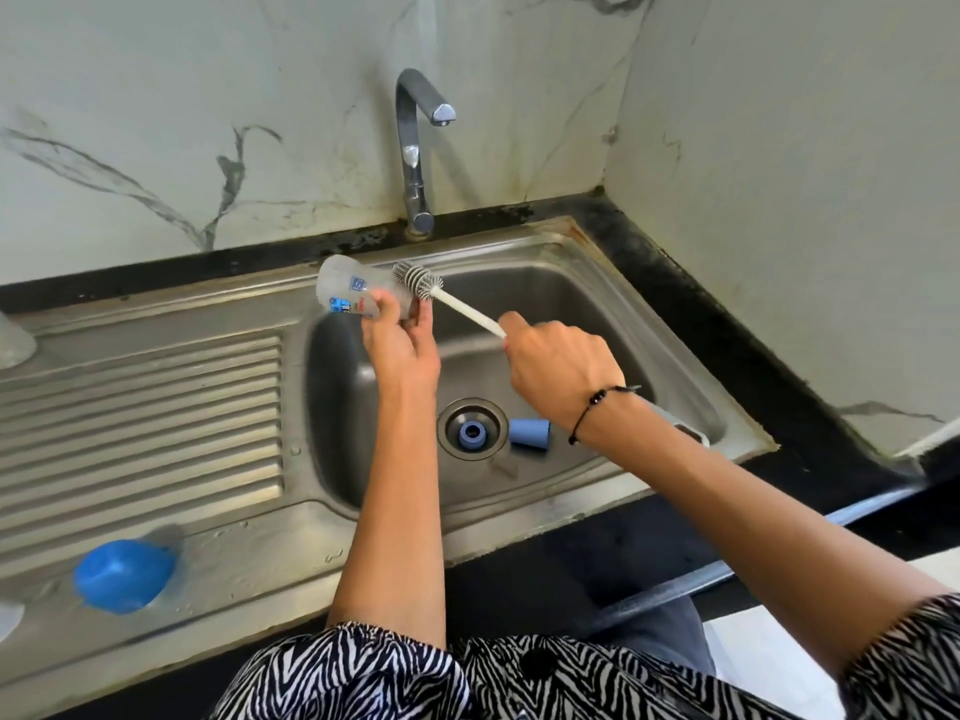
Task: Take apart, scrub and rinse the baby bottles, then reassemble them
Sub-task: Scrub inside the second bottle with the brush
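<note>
Head view: bristly brush [413,279], clear bottle [347,294]

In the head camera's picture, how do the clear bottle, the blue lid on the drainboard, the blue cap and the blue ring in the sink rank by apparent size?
1. Blue lid, though nearness may inflate it
2. Clear bottle, about alike
3. Blue cap
4. Blue ring

A stainless steel sink [524,241] is set into a black countertop [779,356] in a corner. To the left of the basin lies a ridged steel draining board [140,413]. A chrome tap [418,148] rises behind the basin, its spout bent forward over it; no water runs from it. The walls [156,96] behind and to the right are white marble-patterned tiles with grey veins. Dark grime lines the joint between the countertop and the walls.
</note>
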Tool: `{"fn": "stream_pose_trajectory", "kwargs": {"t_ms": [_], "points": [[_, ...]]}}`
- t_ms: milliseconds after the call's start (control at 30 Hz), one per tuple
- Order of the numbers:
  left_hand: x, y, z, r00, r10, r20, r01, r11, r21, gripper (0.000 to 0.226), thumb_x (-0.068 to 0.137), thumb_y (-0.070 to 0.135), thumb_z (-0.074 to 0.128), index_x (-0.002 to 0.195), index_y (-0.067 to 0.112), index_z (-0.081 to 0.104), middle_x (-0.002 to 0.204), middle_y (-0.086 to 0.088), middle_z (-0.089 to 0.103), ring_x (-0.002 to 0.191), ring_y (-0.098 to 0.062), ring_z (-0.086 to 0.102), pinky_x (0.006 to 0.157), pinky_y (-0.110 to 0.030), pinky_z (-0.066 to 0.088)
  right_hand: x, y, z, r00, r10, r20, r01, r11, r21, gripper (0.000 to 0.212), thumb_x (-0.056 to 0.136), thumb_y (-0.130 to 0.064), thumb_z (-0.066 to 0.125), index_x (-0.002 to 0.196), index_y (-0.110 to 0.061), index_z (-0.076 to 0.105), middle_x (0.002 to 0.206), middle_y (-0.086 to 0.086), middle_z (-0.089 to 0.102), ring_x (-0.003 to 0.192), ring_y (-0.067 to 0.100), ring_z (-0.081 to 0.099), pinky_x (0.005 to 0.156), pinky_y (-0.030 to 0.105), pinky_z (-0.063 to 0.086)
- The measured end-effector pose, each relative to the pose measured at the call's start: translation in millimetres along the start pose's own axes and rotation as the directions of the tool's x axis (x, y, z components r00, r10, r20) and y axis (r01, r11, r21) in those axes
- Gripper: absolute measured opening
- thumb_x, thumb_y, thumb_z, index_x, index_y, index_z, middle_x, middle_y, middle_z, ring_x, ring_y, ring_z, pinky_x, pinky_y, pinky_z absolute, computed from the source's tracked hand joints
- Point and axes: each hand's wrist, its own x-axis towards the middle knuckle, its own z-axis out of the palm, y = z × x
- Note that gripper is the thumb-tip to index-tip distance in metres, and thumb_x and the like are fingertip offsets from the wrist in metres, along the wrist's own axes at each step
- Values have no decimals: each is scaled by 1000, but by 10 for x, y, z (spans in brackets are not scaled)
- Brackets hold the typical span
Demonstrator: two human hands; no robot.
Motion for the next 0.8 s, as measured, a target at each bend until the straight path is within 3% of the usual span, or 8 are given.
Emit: {"fn": "stream_pose_trajectory", "kwargs": {"t_ms": [133, 267, 367, 433, 500, 633, 800], "points": [[18, 15, -14, 999, 1, 39, -2, 1000, 21, 40, 96, 11, 48, 135, 4, 42, 101, -7, 59, 92, -15, 59, 94, -38, 48, 121, 34, -69, 1000, -23, 15, 24, 1000, -14, 17, 98, -16, 33, 109, -12, 45, 64, 0, 38, 52, 25, 39, 45, 30, 23], [58, -19, -56, 1000, 15, -26, -14, 999, 37, 46, 94, 12, 55, 137, 6, 41, 112, -10, 60, 97, -17, 61, 86, -34, 52, -17, 66, -4, 999, -36, 17, 36, 999, -2, 17, 100, -21, 29, 107, -14, 43, 71, 3, 51, 58, 31, 43, 51, 34, 34], [129, -41, -113, 996, 28, -82, -24, 998, 56, 44, 94, 20, 55, 134, 3, 45, 112, -11, 61, 98, -16, 60, 89, -29, 49, -194, 56, 73, 997, -62, 54, 63, 998, -7, 15, 101, -25, 28, 107, -17, 39, 62, -1, 43, 56, 31, 42, 47, 33, 30], [114, -58, -100, 999, 0, -53, 1, 1000, 15, 31, 98, 24, 48, 120, 2, 52, 98, -9, 61, 90, -16, 60, 95, -32, 48, -220, 57, 97, 996, -58, 64, 59, 998, -12, 16, 101, -25, 28, 108, -16, 39, 60, -2, 39, 55, 31, 41, 46, 32, 29], [48, -76, -50, 1000, -26, -11, 26, 1000, -17, 29, 99, 25, 44, 116, 4, 53, 94, -9, 61, 88, -17, 61, 91, -34, 50, -151, 60, 103, 998, -32, 46, 33, 999, -5, 18, 102, -25, 26, 108, -15, 40, 64, 0, 43, 56, 31, 43, 50, 34, 33], [-44, -99, 7, 999, -4, 45, 6, 999, -39, 18, 100, 21, 42, 102, 7, 54, 96, -12, 59, 88, -20, 59, 88, -36, 48, 44, 70, 58, 1000, -3, 8, 3, 1000, 18, 18, 101, -21, 27, 105, -12, 42, 68, 5, 50, 58, 31, 46, 52, 36, 36], [20, 49, 32, 999, -34, 33, 39, 984, -171, 24, 100, 27, 41, 101, 6, 51, 98, -15, 59, 90, -27, 59, 93, -46, 44, -62, 46, -2, 999, -47, -4, 48, 999, 9, 21, 102, -27, 24, 105, -15, 40, 58, -1, 35, 55, 29, 41, 52, 34, 34]]}}
